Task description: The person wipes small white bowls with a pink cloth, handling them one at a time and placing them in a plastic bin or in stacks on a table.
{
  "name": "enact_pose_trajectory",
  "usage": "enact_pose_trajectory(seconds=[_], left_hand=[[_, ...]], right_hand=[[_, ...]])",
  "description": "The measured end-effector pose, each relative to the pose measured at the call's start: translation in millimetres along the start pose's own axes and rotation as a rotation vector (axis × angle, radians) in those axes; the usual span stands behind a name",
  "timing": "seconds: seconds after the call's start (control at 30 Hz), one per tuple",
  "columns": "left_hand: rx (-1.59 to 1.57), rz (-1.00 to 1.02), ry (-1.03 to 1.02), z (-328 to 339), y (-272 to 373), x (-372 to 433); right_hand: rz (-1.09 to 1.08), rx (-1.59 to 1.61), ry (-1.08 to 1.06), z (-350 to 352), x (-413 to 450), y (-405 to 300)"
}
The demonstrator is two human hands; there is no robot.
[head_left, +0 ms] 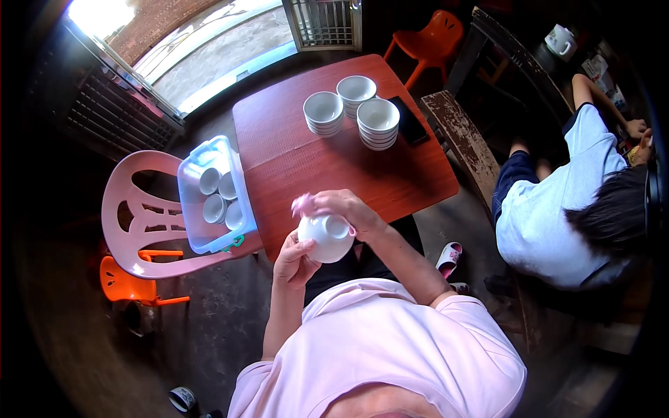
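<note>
My left hand (295, 259) grips the rim of a white bowl (325, 245), whose round foot faces up towards me. On the bowl's far side my right hand (345, 209) holds a pink cloth (303, 205) against it. Both hands are over the near edge of a red-brown table (292, 167). Three stacks of white bowls stand upright towards its far right: a left stack (323, 112), a back stack (357, 90) and a right stack (378, 123). Left of the table, a clear plastic bin (191, 230) contains several more white bowls (213, 208).
The bin rests on a pink plastic chair (117, 209). A dark phone (410, 120) lies by the right stack. Orange small chairs (125, 282) stand lower left and at the back. A person (559, 219) sits at right near a worn wooden bench (462, 136). A slipper (449, 257) lies on the floor.
</note>
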State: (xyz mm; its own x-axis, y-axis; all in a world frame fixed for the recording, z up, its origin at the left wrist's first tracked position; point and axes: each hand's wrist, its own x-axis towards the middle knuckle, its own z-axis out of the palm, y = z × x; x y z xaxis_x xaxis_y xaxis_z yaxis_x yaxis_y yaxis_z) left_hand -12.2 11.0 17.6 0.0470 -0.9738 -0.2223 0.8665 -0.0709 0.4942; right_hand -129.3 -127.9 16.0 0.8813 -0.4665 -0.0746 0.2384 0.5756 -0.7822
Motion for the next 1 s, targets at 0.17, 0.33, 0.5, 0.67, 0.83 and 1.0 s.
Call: enact_pose_trajectory(seconds=[0.17,0.33,0.5,0.67,0.83,1.0], left_hand=[[0.607,0.378,0.098,-12,-43,9],[0.087,-0.031,-0.097,-7,-7,1],[0.037,0.262,0.055,14,-22,15],[0.19,0.365,0.025,1,-40,11],[0.109,0.065,-0.056,8,-35,-5],[0.322,0.336,0.02,-34,-52,0]], right_hand=[[-0.097,0.703,0.471,30,-11,35],[0.029,0.019,-0.03,-6,-2,-11],[-0.31,0.201,0.43,12,-7,34],[-0.075,0.394,0.432,18,-8,33],[0.089,-0.713,-0.311,2,-2,-36],[-0.775,-1.387,0.049,36,-14,-10]])
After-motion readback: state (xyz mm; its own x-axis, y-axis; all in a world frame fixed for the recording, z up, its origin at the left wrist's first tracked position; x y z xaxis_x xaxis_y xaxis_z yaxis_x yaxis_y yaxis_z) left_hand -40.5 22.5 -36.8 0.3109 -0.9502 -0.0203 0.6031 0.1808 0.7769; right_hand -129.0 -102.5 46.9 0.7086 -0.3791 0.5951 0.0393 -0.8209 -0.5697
